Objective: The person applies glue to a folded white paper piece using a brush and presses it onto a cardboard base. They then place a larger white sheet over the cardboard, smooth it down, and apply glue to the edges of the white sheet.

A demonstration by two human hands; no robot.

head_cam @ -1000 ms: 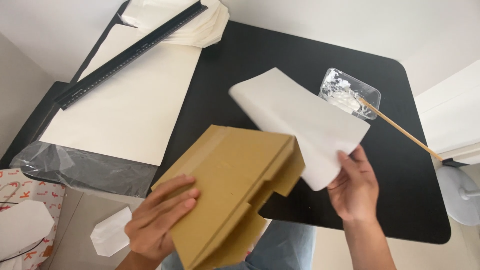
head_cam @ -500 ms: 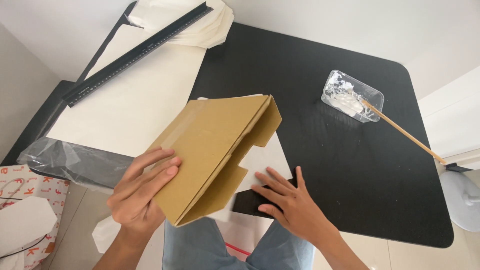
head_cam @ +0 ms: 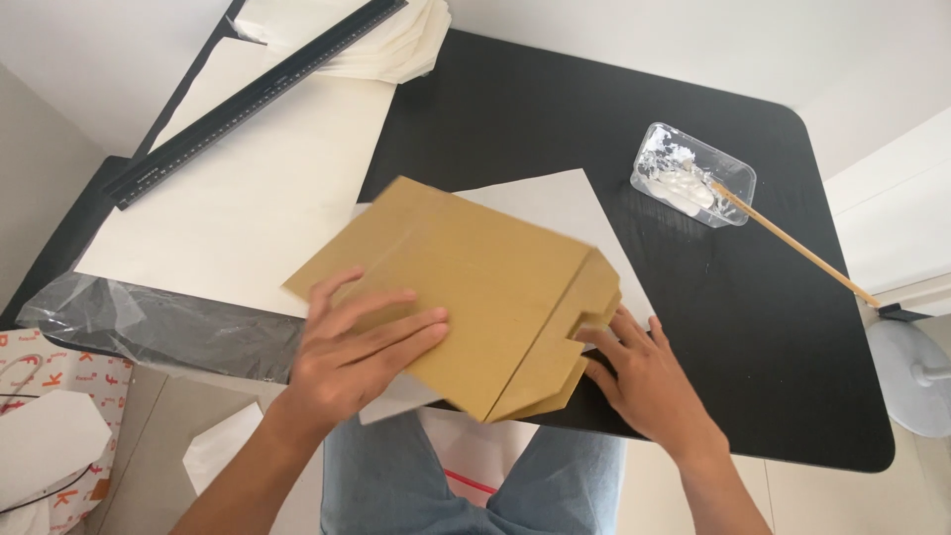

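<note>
1. Cardboard piece (head_cam: 466,287) is sitting in the middle of the frame, on a white paper sheet (head_cam: 565,213) that is lying on the black table (head_cam: 555,119). I am judging it as light and stiff, a folded flat piece that is keeping its shape and is not sagging.
2. My left hand (head_cam: 362,347) is pressing flat on its lower left part, with fingers spread wide and not gripping anything.
3. My right hand (head_cam: 644,381) is resting at the lower right, with fingers open and touching the notched corner where the layers are stepping. I cannot tell if any finger is going under the edge.
4. I am thinking the best hold is at the long straight edges, with palm on the top face, because the surface is matte and not slippery. The notched corner is looking weaker and could bend.
5. It is looking plain brown, with a faint crease line across the top face and a thicker doubled edge on the right.
6. A clear tray of white paste (head_cam: 691,173) with a wooden stick (head_cam: 792,243) is standing in the upper right, well apart.
7. A black ruler (head_cam: 253,99) is lying in the upper left on a large white board (head_cam: 238,208).
</note>
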